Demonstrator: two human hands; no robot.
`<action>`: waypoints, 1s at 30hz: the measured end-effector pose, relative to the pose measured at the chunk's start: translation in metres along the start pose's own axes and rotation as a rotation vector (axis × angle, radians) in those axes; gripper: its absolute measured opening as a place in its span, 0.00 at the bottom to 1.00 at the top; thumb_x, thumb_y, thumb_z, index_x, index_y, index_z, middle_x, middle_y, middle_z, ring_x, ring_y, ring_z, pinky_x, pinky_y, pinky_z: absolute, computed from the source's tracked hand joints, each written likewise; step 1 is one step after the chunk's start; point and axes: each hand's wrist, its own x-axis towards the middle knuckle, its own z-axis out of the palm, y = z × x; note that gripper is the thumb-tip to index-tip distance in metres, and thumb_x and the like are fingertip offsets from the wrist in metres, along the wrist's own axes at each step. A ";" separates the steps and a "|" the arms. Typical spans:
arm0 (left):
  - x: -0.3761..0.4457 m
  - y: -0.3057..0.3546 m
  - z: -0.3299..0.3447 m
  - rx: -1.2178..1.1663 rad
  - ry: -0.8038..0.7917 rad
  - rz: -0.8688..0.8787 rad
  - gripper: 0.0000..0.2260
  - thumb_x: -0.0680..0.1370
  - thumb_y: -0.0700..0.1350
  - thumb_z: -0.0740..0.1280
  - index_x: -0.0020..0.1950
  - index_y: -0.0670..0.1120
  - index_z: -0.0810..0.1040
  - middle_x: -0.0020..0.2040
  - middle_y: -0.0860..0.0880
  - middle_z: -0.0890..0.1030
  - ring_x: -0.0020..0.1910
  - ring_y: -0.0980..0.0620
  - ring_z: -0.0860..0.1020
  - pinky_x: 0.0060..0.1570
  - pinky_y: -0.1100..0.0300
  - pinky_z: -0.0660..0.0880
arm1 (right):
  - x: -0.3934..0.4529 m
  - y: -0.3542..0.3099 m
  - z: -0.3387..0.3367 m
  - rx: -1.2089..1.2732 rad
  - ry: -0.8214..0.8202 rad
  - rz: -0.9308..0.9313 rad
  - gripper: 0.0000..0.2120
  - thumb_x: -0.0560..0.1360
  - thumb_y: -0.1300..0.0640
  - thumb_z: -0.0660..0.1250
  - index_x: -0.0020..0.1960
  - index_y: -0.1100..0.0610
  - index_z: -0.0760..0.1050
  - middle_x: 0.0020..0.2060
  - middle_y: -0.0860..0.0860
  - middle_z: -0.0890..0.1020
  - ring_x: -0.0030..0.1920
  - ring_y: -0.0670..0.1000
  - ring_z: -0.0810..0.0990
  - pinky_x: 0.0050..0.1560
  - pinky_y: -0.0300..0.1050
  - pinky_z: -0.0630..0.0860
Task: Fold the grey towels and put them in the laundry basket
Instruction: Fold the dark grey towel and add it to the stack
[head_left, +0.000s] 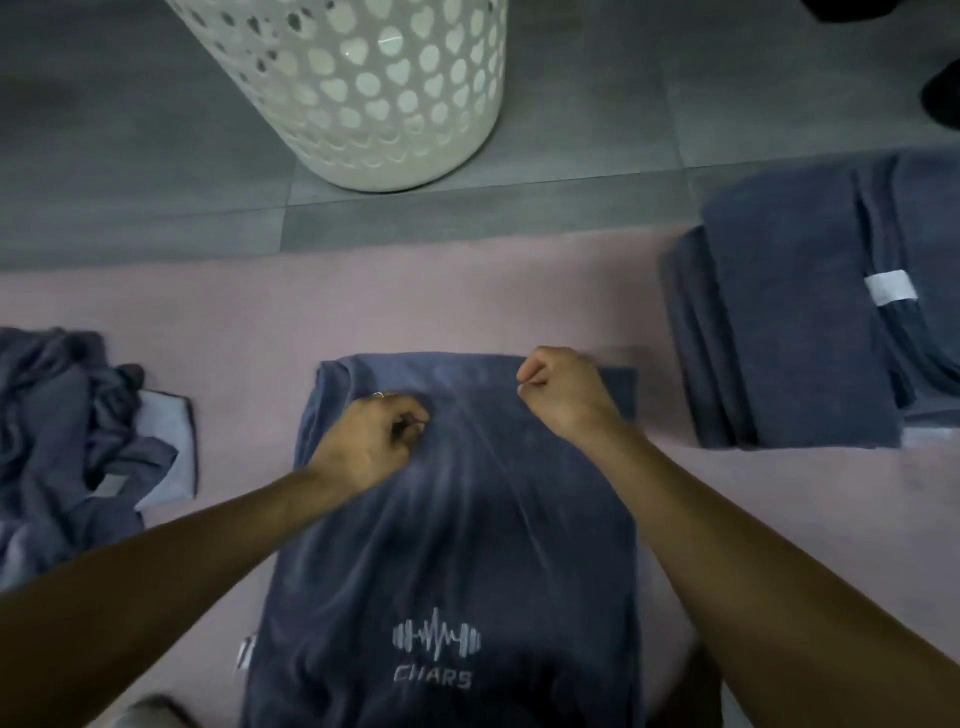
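A grey-blue towel (457, 519) with a white logo lies lengthwise on the pink mat in front of me. My left hand (371, 441) is curled over its upper left part and seems to pinch the cloth. My right hand (563, 392) is a fist over the towel's far right corner; whether it holds fabric is hidden. The white perforated laundry basket (363, 88) stands on the floor beyond the mat. Folded grey towels (795, 322) are stacked at the right. A crumpled heap of grey towels (67, 436) lies at the left.
The pink mat (415, 301) covers the near floor; grey tiles (130, 171) lie beyond it. A dark object (943, 98) sits at the far right edge. A white tag (891, 288) shows on the folded stack.
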 end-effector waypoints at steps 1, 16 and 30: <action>-0.004 -0.012 -0.009 0.032 0.005 -0.020 0.09 0.74 0.36 0.66 0.48 0.48 0.82 0.43 0.52 0.83 0.41 0.52 0.80 0.49 0.52 0.77 | 0.000 -0.006 0.006 -0.008 -0.016 -0.014 0.05 0.75 0.62 0.67 0.45 0.53 0.78 0.44 0.48 0.82 0.45 0.48 0.81 0.49 0.43 0.79; 0.044 -0.117 -0.061 -0.374 0.182 -0.292 0.13 0.76 0.33 0.64 0.39 0.51 0.77 0.39 0.53 0.81 0.38 0.55 0.78 0.45 0.66 0.75 | 0.030 -0.068 0.098 -0.203 -0.042 -0.183 0.06 0.74 0.60 0.64 0.42 0.53 0.78 0.44 0.49 0.80 0.41 0.49 0.79 0.45 0.52 0.80; 0.024 -0.115 -0.042 0.164 0.341 0.111 0.15 0.73 0.39 0.60 0.56 0.45 0.80 0.57 0.45 0.80 0.53 0.44 0.78 0.52 0.54 0.77 | 0.016 -0.058 0.115 -0.380 0.084 -0.341 0.10 0.77 0.57 0.64 0.57 0.57 0.76 0.57 0.51 0.74 0.57 0.51 0.73 0.46 0.44 0.74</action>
